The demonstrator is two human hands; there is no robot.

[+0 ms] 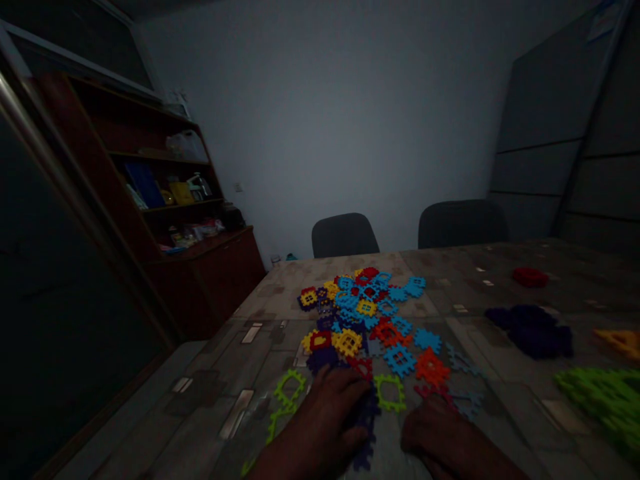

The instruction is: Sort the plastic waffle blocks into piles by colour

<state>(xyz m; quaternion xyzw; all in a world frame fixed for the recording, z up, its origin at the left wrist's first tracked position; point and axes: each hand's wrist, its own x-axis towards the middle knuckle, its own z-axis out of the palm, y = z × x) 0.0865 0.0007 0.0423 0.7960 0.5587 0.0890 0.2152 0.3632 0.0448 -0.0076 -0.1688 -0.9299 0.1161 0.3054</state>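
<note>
Interlocking plastic building pieces with toothed edges lie in a loose heap along the table. My left hand is over the dark purple pieces, its thumb apart from the fingers and a purple piece showing between them. My right hand rests low by the table, just in front of a red piece; its fingers are curled together, and whatever is under them is hidden. A lime green square frame lies between the hands. Another green frame is left of my left hand. An orange piece lies beyond my right hand.
Blue pieces and yellow pieces continue the heap away from me. On the right are a purple stack, a green stack, a yellow piece and a red stack. Two chairs stand behind the table.
</note>
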